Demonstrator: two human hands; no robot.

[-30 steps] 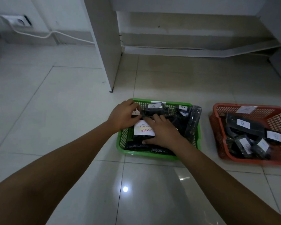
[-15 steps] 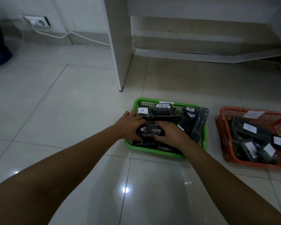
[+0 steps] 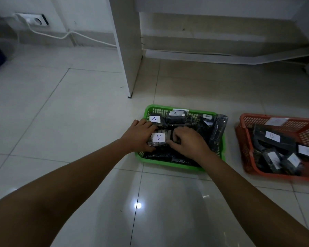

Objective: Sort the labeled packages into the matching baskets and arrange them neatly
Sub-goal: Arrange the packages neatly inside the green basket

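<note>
Left hand (image 3: 141, 135): fingers curled on the A-labelled package (image 3: 158, 139).
Right hand (image 3: 187, 141): fingers pinch the same package (label upside down).
Location: inside green basket (image 3: 168, 164).

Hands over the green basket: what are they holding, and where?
Both hands, left and right, grip one black package labeled A by its opposite ends.

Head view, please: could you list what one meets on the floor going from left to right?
Wall socket → white panel leg → green basket → red basket.
</note>
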